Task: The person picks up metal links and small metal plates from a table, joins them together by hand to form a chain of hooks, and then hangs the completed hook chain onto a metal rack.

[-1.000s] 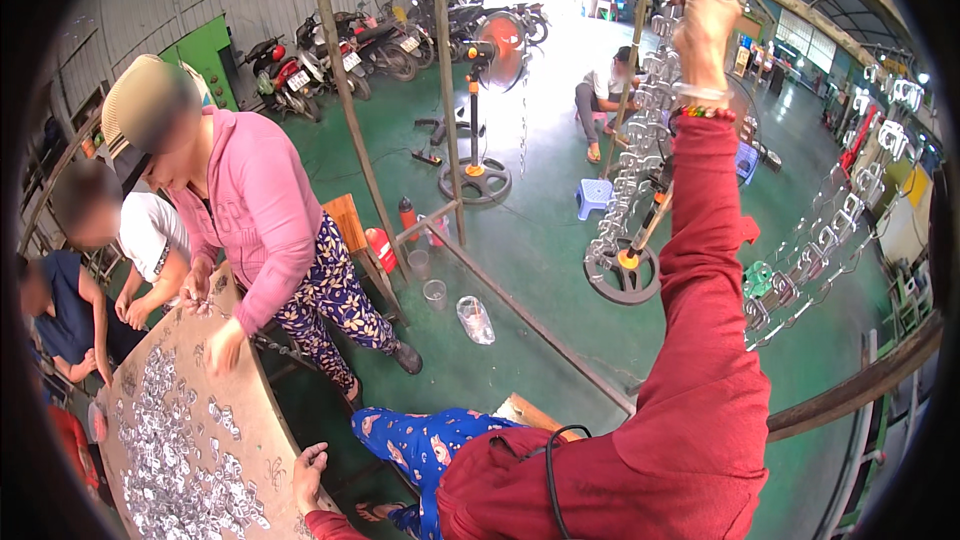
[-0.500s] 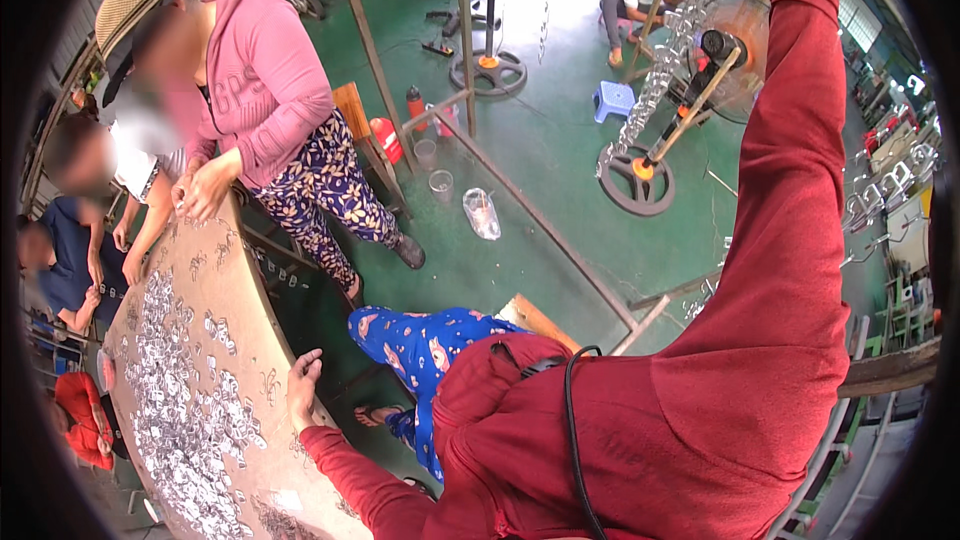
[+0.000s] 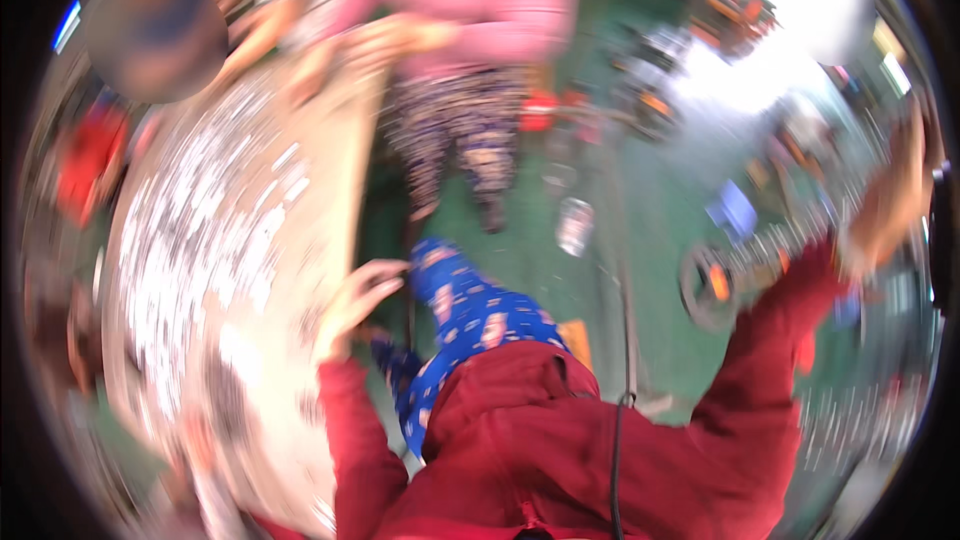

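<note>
My left hand [image 3: 358, 302] hovers at the right edge of the table [image 3: 345, 190], its thumb and fingers apart, with nothing visible in it. Many small shiny metal pieces [image 3: 180, 260] are spread over the tabletop to its left, smeared by motion. My right hand [image 3: 893, 195] is raised at the far right, away from the table. Blur hides its fingers, so whether it holds anything does not show. Both arms wear red sleeves.
Across the table corner stands a co-worker in a pink top [image 3: 480, 10], hands over the tabletop. Someone in red [image 3: 90, 165] is at the far left. On the green floor are a clear plastic bag [image 3: 574, 227], a blue stool [image 3: 733, 210] and a round fan base [image 3: 708, 285]. Metal hooks hang at right.
The whole view has swung and blurred. My right arm has come down from overhead to a bent position at the right. My left hand remains by the table edge.
</note>
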`<move>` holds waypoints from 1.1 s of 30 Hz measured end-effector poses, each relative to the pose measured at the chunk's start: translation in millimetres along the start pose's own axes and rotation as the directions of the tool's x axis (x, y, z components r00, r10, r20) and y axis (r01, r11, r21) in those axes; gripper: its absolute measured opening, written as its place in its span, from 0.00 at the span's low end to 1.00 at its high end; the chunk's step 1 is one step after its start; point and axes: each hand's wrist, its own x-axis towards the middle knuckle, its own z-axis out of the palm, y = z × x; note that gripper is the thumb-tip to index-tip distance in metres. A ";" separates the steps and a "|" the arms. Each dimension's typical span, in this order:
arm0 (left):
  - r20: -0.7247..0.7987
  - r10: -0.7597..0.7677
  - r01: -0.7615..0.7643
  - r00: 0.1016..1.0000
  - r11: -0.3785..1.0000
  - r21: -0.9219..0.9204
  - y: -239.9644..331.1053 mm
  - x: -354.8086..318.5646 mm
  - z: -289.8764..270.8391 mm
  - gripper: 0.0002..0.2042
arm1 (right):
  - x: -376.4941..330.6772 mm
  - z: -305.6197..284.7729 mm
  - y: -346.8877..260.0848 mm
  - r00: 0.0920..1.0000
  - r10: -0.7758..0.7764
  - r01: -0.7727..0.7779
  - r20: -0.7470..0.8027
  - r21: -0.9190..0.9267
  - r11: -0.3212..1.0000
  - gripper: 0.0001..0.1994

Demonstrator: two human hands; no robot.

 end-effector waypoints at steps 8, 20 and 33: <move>-0.071 -0.037 0.052 0.997 0.973 0.224 -17.3 -91.1 40.0 0.16 | -317.8 258.9 -125.5 0.253 -0.210 -0.628 0.944 0.325 0.707 0.11; -0.995 -0.018 0.737 0.099 0.674 0.061 -99.4 -239.2 -52.7 0.08 | -496.1 377.3 -291.1 -0.086 -0.845 -0.276 0.528 0.802 0.529 0.11; -0.921 0.126 0.852 0.369 0.349 0.389 -117.1 -262.3 -95.6 0.04 | -485.0 365.0 -280.5 0.204 -0.474 -0.821 0.857 0.414 0.394 0.10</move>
